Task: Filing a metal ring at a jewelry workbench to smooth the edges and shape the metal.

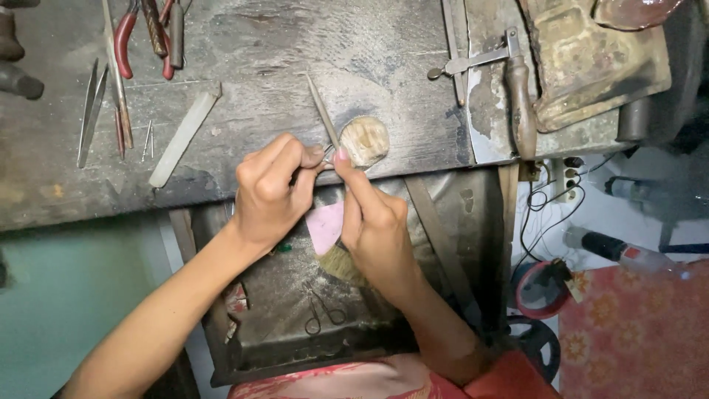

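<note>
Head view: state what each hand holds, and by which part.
The right hand pinches the thin needle file at its lower end. The left hand pinches something small against the wooden peg; what cannot be told.

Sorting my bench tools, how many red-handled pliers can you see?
1: red-handled pliers at the bench's top left edge, partly cut off by the frame; more may lie outside view.

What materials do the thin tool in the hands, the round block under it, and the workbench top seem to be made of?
Thin tool: probably metal, a grey, slim, straight shaft with a dull sheen.
Round block: likely wood, pale tan, worn and grooved.
Workbench top: apparently old wood, grey, rough and stained, with visible grain and scratches.
The left hand and the right hand meet at the block; what they pinch is too small to tell.
</note>
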